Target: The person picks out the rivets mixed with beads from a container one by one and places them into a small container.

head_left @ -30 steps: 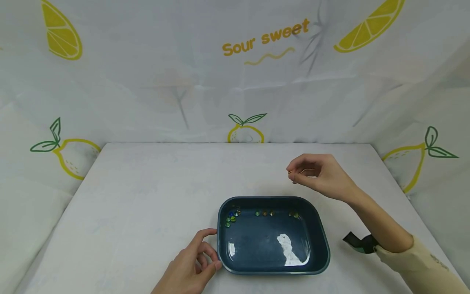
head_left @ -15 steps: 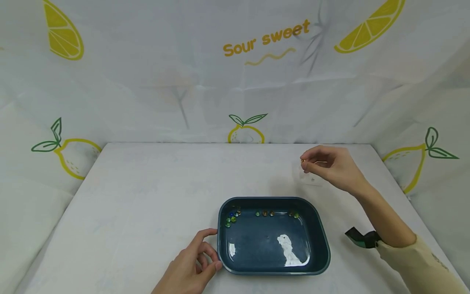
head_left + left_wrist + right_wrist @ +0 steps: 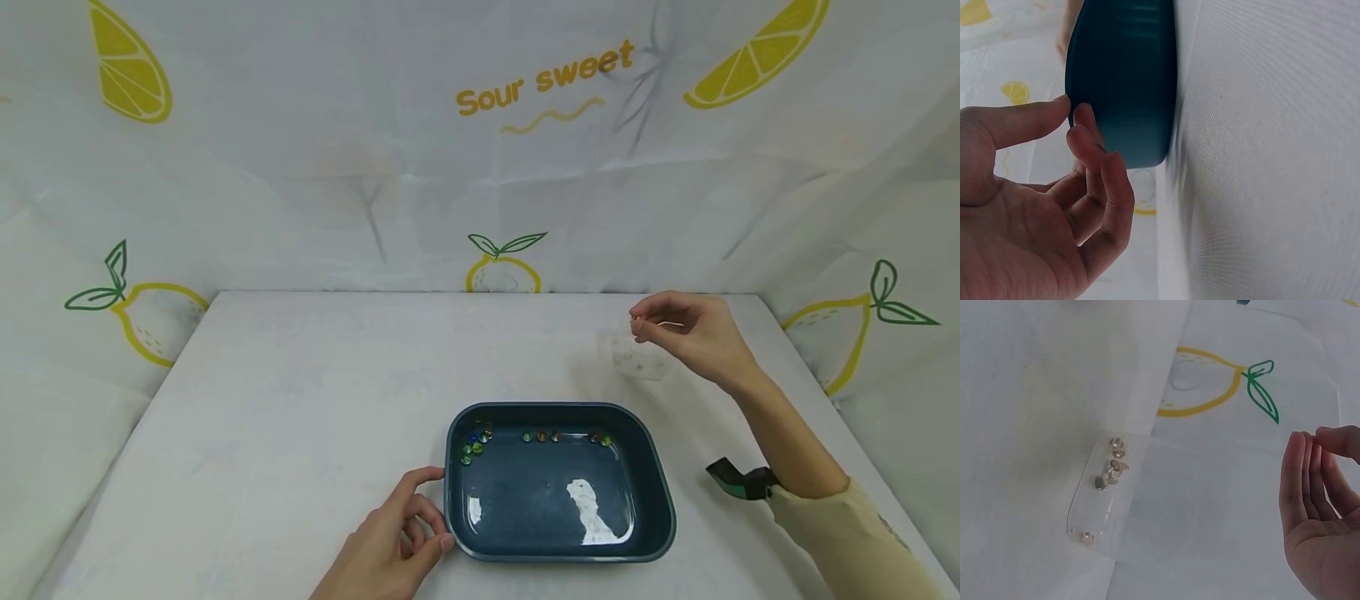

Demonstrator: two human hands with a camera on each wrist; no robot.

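A dark blue rectangular tray [image 3: 558,553] lies on the table, with small glass marbles [image 3: 541,436] in green, blue and amber along its far side and far left corner. My left hand [image 3: 393,533] touches the tray's left rim with thumb and index finger, the other fingers loosely bent by the outer wall. My right hand [image 3: 697,333] is raised beyond the tray and pinches a tiny gold-coloured piece [image 3: 632,317], mostly hidden by the fingertips. Near it stands a clear box [image 3: 651,372]. In the right wrist view, several small metallic stud-like pieces [image 3: 1112,470] are inside the box.
The white tabletop [image 3: 300,417] stretches to the left. Behind it and on both sides hangs a white cloth [image 3: 300,208] with lemon prints. A black strap [image 3: 742,482] hangs from my right sleeve [image 3: 847,533] above the table.
My right hand has moved right and away, still pinching the gold-coloured piece. The clear box, earlier hidden behind the hand, now shows. My left hand and the tray have not visibly moved.
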